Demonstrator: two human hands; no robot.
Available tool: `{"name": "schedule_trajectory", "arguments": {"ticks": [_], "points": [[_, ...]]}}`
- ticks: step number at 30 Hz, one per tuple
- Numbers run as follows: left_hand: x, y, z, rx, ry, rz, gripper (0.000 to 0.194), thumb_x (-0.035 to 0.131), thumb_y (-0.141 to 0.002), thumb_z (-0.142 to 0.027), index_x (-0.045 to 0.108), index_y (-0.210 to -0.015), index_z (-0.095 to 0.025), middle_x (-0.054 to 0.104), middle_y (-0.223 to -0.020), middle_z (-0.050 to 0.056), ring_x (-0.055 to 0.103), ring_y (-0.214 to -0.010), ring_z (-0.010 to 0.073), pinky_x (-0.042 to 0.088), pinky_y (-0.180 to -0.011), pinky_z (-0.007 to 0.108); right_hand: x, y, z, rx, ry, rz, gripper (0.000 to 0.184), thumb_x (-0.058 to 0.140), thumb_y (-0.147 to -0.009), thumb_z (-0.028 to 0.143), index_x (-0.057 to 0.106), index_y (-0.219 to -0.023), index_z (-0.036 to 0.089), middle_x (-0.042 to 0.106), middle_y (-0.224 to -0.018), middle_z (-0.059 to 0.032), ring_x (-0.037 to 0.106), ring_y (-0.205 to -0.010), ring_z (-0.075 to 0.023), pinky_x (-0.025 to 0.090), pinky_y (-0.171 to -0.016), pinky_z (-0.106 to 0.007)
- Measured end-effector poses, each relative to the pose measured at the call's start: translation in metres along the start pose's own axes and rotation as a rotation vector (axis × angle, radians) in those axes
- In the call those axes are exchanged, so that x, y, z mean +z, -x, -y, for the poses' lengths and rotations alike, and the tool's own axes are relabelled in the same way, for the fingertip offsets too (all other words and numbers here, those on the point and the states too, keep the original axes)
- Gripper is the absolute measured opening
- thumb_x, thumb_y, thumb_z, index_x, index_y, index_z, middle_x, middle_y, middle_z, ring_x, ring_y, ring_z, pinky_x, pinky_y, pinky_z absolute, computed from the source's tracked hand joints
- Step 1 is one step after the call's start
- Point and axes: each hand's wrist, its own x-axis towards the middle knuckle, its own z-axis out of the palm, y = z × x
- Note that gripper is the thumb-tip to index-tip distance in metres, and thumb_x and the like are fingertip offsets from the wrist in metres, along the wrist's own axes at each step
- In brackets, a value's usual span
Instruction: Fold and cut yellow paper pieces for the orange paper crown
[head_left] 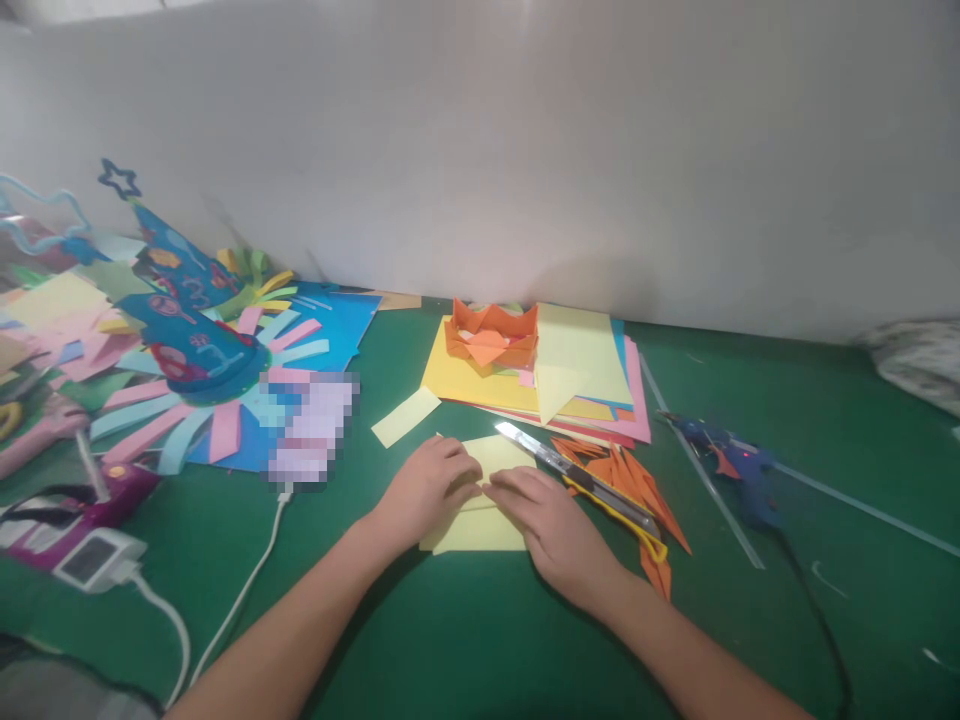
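Note:
A pale yellow sheet of paper (480, 532) lies on the green table in front of me, a fold running across it. My left hand (431, 485) has its fingers closed on the paper's left part. From the other side, my right hand (559, 530) grips the same fold, and the fingertips of both hands almost meet. A utility knife (581, 475) with its blade out rests just beyond my right hand, on top of several folded orange paper pieces (652, 500). Behind my left hand lies a small pale yellow paper strip (405, 416).
An orange folded paper crown (491, 340) stands on a stack of coloured paper (585, 350). To the right are a blue glue gun (739, 465) and clear glue sticks (709, 490). Decorated blue cone hats (199, 345), a blurred-out phone (311, 430) and a white cable (251, 575) occupy the left.

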Motion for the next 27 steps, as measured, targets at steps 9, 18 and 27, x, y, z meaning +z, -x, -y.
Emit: {"name": "schedule_trajectory", "arguments": {"ticks": [9, 18, 27], "points": [[0.004, -0.001, 0.004, -0.006, 0.108, 0.032, 0.009, 0.058, -0.085, -0.019, 0.067, -0.086, -0.021, 0.058, -0.084, 0.003, 0.054, -0.082, 0.0166, 0.041, -0.075, 0.03, -0.009, 0.006, 0.0, 0.038, 0.118, -0.179, 0.034, 0.038, -0.084, 0.006, 0.061, -0.106, 0.018, 0.063, -0.106, -0.011, 0.057, -0.1, -0.0224, 0.048, -0.085, -0.041], [0.005, 0.0, 0.004, -0.008, 0.103, 0.04, 0.015, 0.056, -0.085, -0.016, 0.07, -0.088, -0.021, 0.057, -0.084, 0.004, 0.053, -0.081, 0.0167, 0.041, -0.074, 0.03, -0.013, 0.017, -0.005, 0.028, 0.198, -0.176, 0.035, 0.038, -0.084, 0.003, 0.061, -0.106, 0.016, 0.066, -0.101, -0.0105, 0.059, -0.094, -0.0214, 0.05, -0.082, -0.039], [0.005, -0.001, 0.0, 0.055, 0.104, 0.008, 0.016, 0.053, -0.087, -0.013, 0.068, -0.086, -0.017, 0.058, -0.082, 0.004, 0.052, -0.081, 0.0164, 0.04, -0.077, 0.032, -0.01, 0.013, 0.003, -0.039, 0.179, -0.059, 0.032, 0.036, -0.088, 0.006, 0.06, -0.106, 0.015, 0.063, -0.097, -0.0114, 0.056, -0.089, -0.021, 0.049, -0.077, -0.037]]}}
